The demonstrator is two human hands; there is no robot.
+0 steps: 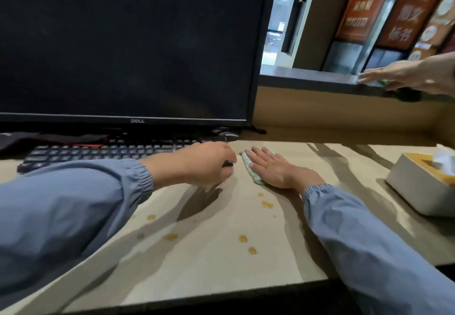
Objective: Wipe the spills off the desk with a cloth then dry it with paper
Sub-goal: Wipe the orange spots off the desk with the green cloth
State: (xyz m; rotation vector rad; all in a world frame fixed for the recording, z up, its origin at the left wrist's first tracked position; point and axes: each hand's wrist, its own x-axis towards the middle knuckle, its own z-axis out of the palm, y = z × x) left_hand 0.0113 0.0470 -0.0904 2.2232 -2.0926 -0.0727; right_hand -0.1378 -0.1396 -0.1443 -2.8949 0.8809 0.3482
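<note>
While the right hand (270,170) is pressing the green cloth (254,176) flat on the worktop (221,265) with straight fingers, the amber spills (267,204) are lying nearer to the person, not yet wiped. The left hand (204,164) is curling its fingers at the end of the keyboard (98,153), and I cannot tell if it is holding anything. To do this step well, I think the cloth should be coming back over every drop with even pressure.

desk (209,265) | on it: keyboard (98,153), cloth (247,163), tissue box (418,189), amber spills (243,238)
</note>
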